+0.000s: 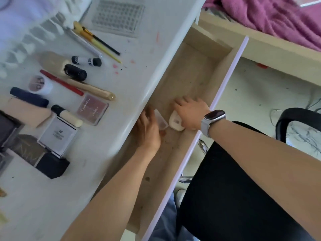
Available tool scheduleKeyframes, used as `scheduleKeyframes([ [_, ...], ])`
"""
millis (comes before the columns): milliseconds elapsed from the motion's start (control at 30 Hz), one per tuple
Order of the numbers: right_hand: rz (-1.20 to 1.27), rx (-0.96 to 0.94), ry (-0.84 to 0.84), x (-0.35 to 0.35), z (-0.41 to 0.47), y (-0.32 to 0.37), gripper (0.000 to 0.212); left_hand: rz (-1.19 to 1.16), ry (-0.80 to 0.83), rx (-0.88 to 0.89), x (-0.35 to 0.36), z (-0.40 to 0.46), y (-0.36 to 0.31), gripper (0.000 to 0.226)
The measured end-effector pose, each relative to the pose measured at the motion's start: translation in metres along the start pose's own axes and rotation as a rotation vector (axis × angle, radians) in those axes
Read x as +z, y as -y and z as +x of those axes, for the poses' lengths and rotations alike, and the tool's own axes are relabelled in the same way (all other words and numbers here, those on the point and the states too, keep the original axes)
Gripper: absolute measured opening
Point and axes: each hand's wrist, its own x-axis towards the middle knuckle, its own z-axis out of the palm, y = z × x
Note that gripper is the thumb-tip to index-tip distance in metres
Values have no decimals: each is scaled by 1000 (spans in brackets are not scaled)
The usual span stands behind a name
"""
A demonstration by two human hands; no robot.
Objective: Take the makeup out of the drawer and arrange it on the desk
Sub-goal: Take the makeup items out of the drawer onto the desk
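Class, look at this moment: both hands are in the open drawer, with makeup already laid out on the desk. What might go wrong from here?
1. The left hand touches a clear case tucked under the desk edge; lifted, it might knock that edge.
2. The right hand lies loosely on the white compact; it could slip.
3. The pink palette lies near the desk edge; an arm could push it off.

I see a white table (135, 54) carrying makeup laid out in loose rows: a pink blush palette (93, 108), a red pencil (61, 82), a black-capped bottle (75, 72), a white tube (86, 61), a silver compact (58, 134), a dark blue tube (28, 96) and brushes (100, 43). Beside its edge the open wooden drawer (196, 70) holds a clear case (161, 120) and a white compact (175, 121) on its stained floor.
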Motion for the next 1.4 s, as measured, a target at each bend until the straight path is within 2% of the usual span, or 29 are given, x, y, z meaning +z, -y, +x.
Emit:
scheduleKeyframes([
  [67, 6, 3, 31, 5, 7, 3, 51, -45, 14, 12, -2, -6, 1, 83],
  [200, -59, 44, 68, 6, 11, 10, 47, -271, -38, 33, -9, -25, 2, 50],
  [333, -64, 70, 95, 0, 9, 15, 48, -549, 30, -105, -13, -52, 13, 30],
  [400, -59, 77, 93, -2, 6, 18, 45, -539, 43, -131, -12, -68, 19, 25],
  [533, -51, 87, 68, -3, -3, 23, 37, -317, -31, -113, -2, -81, 25, 22],
  [667, -44, 102, 82, -6, -8, 30, 38, -187, 85, -33, 3, -76, 27, 31],
  [800, -12, 122, 77, -8, -12, 35, 39, -68, 109, -4, 3, -83, 25, 33],
  [1100, 38, 113, 6, -8, -30, 40, 39, -213, 154, -67, -1, -88, 22, 30],
  [1400, 19, 122, -104, -4, -49, 50, 39, -282, 309, -86, -10, -83, 30, 30],
])
